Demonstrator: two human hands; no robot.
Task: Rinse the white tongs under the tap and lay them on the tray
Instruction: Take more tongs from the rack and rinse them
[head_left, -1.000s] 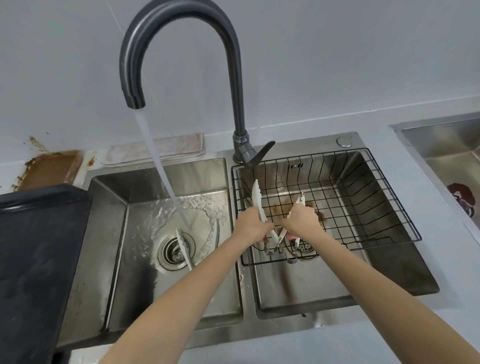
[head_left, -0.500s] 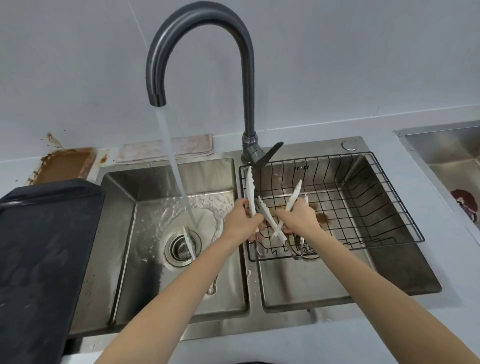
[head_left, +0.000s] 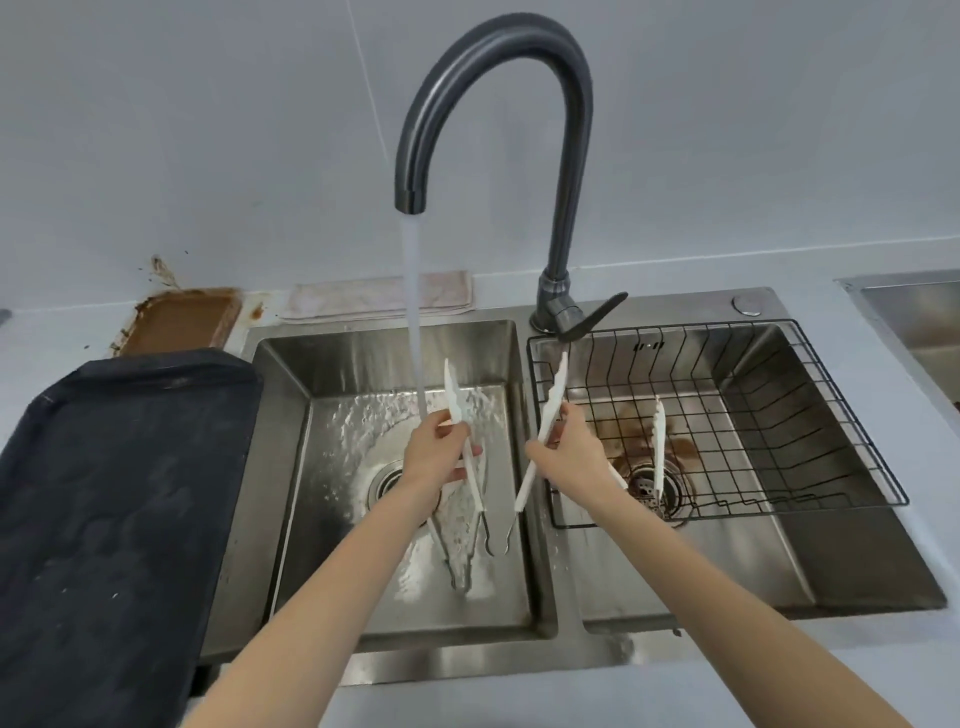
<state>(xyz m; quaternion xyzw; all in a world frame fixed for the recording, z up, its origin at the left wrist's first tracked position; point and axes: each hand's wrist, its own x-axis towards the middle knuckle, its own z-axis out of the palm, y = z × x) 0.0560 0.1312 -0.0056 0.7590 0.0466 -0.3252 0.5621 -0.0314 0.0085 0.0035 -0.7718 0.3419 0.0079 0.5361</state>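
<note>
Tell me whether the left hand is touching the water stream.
Touching. In the head view the water stream runs down onto the left hand, ending at its knuckles beside the white tongs it grips.

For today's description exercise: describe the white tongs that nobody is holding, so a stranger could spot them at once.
Start at the double sink and take its right basin, where a black wire basket sits. The loose tongs stand inside it over the drain, tips up. Unlike the other two white pairs, no hands touch them.
</note>
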